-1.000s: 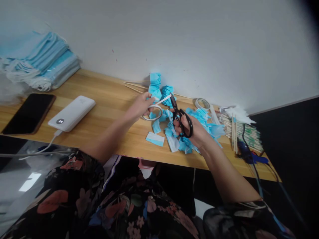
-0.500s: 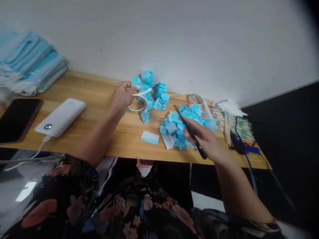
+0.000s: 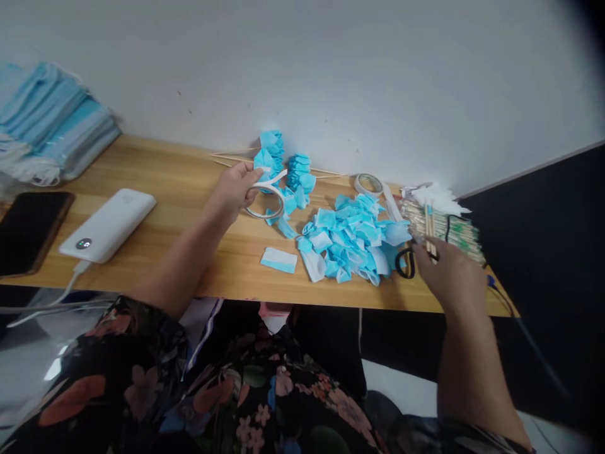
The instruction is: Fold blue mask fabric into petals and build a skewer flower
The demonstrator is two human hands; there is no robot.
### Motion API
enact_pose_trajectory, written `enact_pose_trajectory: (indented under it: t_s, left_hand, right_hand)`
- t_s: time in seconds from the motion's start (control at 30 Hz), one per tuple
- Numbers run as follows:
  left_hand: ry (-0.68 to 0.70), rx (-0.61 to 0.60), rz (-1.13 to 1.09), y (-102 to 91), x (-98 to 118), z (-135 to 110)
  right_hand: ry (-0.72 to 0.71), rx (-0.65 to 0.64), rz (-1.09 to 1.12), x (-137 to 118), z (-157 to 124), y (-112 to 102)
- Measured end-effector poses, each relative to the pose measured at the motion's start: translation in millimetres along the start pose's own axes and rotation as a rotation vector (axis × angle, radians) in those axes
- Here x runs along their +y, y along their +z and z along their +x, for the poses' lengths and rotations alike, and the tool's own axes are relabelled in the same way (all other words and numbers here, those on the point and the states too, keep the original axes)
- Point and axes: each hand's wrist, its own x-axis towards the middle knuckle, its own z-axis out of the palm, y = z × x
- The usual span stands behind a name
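My left hand (image 3: 236,188) is closed on a roll of white tape (image 3: 282,207), its fingers pinching near a loose white strip (image 3: 274,179) that sticks out to the right. Just behind it stand blue ruffled bunches (image 3: 301,171) of folded mask fabric by the wall. My right hand (image 3: 449,271) is at the table's right end, closed around black-handled scissors (image 3: 405,263); one handle loop shows, and the blades are mostly hidden. Left of it spreads a pile of cut blue and white fabric pieces (image 3: 352,236). A single flat piece (image 3: 278,259) lies apart near the front edge.
Packed blue face masks (image 3: 61,126), a dark phone (image 3: 33,233) and a white power bank (image 3: 108,224) with a cable occupy the left side. Another tape roll (image 3: 368,184), thin wooden sticks (image 3: 429,221) and a packet of sticks (image 3: 460,233) are at the right. The wall borders the back.
My right hand has moved right with the scissors, from over the fabric pile to beside the sticks. My left hand still holds the tape roll, nearly in place.
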Motion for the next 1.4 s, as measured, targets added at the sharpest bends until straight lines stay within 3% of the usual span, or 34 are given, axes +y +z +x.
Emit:
enact_pose_trajectory:
  t_s: [0.03, 0.07, 0.17, 0.23, 0.33, 0.43, 0.53, 0.8, 0.97, 1.03, 1.1, 1.17, 1.4]
  left_hand:
    - [0.006, -0.010, -0.008, -0.2, 0, 0]
    - [0.011, -0.014, -0.013, -0.5, 0, -1]
    - [0.017, -0.023, -0.011, -1.6, -1, -1]
    - [0.012, -0.029, -0.010, -2.4, -1, -1]
    - [-0.007, -0.031, -0.015, -2.2, 1, -1]
    - [-0.028, -0.025, -0.020, -0.1, 4, -3]
    - [-0.028, -0.016, -0.035, 1.2, 5, -4]
    - [-0.023, 0.147, -0.124, -9.4, 8, 4]
    - [0.011, 0.122, -0.165, -4.3, 2, 3]
    - [0.041, 0.109, -0.162, 0.9, -2, 0]
    - [0.081, 0.100, -0.165, 5.4, -5, -3]
    - [0.126, 0.093, -0.174, 8.9, -7, -5]
    - [0.209, 0.097, -0.155, 18.8, -11, -13]
  right_hand:
    - [-0.124, 0.103, 0.081, -16, 1, -3]
    - [-0.313, 0.104, 0.189, -35, 2, -4]
    - [-0.726, -0.044, 0.453, -103, 8, 1]
    - [-0.883, -0.136, 0.494, -148, 13, 12]
    - [-0.976, -0.163, 0.511, -198, 19, 30]
    - [-0.958, -0.181, 0.489, -221, 24, 39]
    - [-0.932, -0.185, 0.429, -221, 27, 41]
    - [-0.884, -0.088, 0.455, -176, 34, 27]
    - [-0.782, -0.308, 0.430, -141, 40, 16]
    - [-0.706, -0.249, 0.512, -141, 37, 12]
    - [-0.666, -0.100, 0.642, -153, 28, 7]
    - [-0.640, -0.040, 0.800, -174, 17, 4]
    - [-0.259, -0.462, 1.490, -259, 1, 24]
